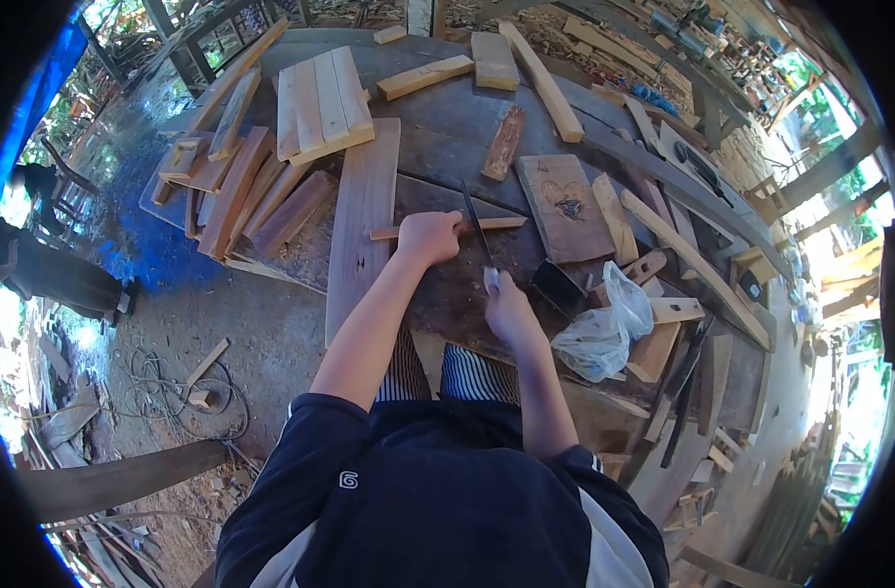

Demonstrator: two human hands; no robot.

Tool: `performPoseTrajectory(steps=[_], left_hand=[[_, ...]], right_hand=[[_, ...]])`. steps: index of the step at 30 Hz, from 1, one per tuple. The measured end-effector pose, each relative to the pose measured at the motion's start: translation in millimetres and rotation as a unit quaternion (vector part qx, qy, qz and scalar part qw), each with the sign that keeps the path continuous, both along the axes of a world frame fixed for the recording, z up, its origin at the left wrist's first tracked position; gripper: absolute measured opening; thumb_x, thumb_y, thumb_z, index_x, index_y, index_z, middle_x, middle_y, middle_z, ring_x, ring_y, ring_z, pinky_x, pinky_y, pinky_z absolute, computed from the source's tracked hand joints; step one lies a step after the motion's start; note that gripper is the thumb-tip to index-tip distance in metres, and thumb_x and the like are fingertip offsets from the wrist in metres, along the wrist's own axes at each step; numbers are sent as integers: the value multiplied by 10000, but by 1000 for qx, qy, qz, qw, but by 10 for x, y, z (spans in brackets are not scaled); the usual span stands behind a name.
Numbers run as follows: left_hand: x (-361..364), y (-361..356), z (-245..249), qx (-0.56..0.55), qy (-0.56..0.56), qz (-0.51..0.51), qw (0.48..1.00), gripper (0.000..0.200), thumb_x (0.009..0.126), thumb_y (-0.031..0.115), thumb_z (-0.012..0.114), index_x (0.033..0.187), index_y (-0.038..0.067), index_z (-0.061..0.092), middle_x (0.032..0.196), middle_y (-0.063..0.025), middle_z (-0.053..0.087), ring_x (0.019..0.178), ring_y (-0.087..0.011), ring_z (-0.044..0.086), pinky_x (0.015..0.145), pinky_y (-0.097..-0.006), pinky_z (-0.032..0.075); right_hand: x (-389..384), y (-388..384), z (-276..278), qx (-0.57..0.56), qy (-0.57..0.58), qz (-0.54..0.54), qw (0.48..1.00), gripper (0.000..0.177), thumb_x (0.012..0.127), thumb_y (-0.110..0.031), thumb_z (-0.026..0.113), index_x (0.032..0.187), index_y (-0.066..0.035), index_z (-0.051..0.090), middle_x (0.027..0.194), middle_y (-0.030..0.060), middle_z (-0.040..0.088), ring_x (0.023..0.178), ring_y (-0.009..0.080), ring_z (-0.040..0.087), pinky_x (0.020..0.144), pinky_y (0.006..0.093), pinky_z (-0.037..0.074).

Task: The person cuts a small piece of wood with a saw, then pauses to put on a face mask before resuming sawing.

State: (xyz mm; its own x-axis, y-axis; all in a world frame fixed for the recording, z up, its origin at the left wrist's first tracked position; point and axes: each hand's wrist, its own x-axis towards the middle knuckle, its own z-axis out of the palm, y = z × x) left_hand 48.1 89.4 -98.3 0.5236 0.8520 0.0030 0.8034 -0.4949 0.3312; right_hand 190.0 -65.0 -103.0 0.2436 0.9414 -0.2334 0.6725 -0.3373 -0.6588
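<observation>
My left hand [431,237] is closed on a narrow wooden strip [506,223], which lies crosswise over the workbench [433,304] and sticks out on both sides of the fist. My right hand [514,312] is wrapped round the pale handle of a long, thin dark-bladed tool [477,223]. Its blade points away from me and crosses the strip just right of my left fist. Whether it is a saw or a knife cannot be made out. Beside my right hand sits a black block-like object [558,287]. A wide plank [363,206] lies under my left forearm.
A board with a heart-shaped mark [565,208] lies ahead to the right, near a crumpled plastic bag [609,325]. A glued-up panel [322,103] and stacked offcuts [240,196] fill the left side. Another person [55,269] stands at far left. A coiled cord [178,392] lies on the floor.
</observation>
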Motion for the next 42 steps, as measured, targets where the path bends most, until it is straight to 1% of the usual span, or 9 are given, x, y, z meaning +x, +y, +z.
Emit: performPoseTrajectory(steps=[3,7,13,16,20,24,28,36,42], left_hand=[[-9,7,15,-11,-13,9,1000,194,920,286,520,946,133,636,871,-118,706,872,-323,683,733,-475,507],[-16,15,-11,-18,-14,-3,1000,205,917,300,522,963,139,638,891,-129,706,881,-335,679,745,-486,507],[-15,15,-11,-4,-11,-7,1000,223,925,315,521,949,130,643,877,-127,707,873,-333,682,745,-486,509],[-18,24,-30,8,-10,-6,1000,230,925,318,522,930,126,648,864,-122,707,865,-326,686,742,-483,510],[3,-3,7,-4,-2,8,1000,239,920,324,523,933,127,659,872,-124,711,867,-322,689,748,-476,515],[11,-15,30,-12,3,21,1000,245,916,319,522,945,125,669,887,-125,716,871,-316,693,759,-467,520],[8,17,-22,-9,2,18,1000,260,916,320,519,936,112,675,894,-126,720,870,-314,697,758,-465,524],[7,53,-23,9,-17,21,1000,255,921,324,521,890,103,644,841,-147,705,834,-343,688,729,-489,518],[41,32,9,-15,2,30,999,249,891,311,543,911,110,689,888,-133,718,881,-315,696,765,-460,527]], right_hand=[[57,-512,70,-4,16,-7,1000,251,1003,-204,431,1165,-15,463,1004,368,618,990,541,584,840,576,472],[13,-553,175,-22,6,-21,1000,227,997,-181,440,1141,-7,469,1009,358,621,989,539,583,832,570,471],[-120,291,23,-29,-71,11,997,234,994,-212,427,1147,-37,460,1016,338,641,966,514,621,836,568,494],[-92,448,-27,-9,-45,-4,999,244,1004,-221,416,1154,-32,453,1036,339,635,985,519,612,844,558,491],[-3,160,-79,10,-20,6,1000,243,1014,-226,404,1140,-25,455,1025,346,635,986,529,606,836,568,485],[68,-450,30,-8,14,-5,1000,228,1000,-172,449,1147,-2,484,1021,363,613,1009,541,573,814,535,480],[138,-511,21,24,15,-5,1000,234,995,-168,460,1159,-2,485,1013,360,613,1006,540,572,814,525,480],[54,419,-95,29,-21,15,999,221,997,-194,437,1111,-7,462,1028,354,625,997,537,589,842,561,482],[57,317,-141,33,-8,13,999,217,1000,-205,433,1098,-13,461,1009,352,627,984,538,586,831,571,478]])
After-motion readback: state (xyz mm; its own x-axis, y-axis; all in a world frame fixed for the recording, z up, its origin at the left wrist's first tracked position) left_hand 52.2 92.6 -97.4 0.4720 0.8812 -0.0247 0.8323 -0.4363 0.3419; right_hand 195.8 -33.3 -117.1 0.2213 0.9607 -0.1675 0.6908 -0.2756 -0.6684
